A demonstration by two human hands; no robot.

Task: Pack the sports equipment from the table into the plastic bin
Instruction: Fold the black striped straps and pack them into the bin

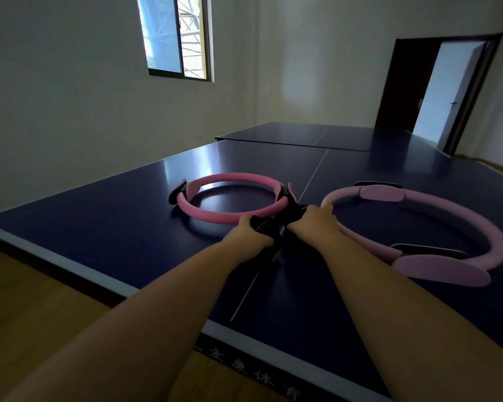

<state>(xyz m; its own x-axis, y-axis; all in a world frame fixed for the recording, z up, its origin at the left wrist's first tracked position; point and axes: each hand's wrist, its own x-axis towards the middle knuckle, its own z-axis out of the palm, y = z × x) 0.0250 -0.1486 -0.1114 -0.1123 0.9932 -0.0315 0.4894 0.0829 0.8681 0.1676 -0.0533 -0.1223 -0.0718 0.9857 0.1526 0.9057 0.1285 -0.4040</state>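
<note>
On the dark blue table-tennis table (114, 227), two pink rings are lying flat: one deeper pink ring (215, 219) on the left and one paler ring (497, 242) on the right, each carrying two pads. One black item (262, 224) with a ribbed handle is sitting between them, by the centre line. Both hands are gripping it: the left hand (249, 237) is curling round the ribbed handle, the right hand (314, 223) is wrapping the other end, just beside the paler ring. Item type: cannot tell.

Dark-blue table (99, 227) bears pink ring (233, 177) (and paler ring (382, 194)).
</note>
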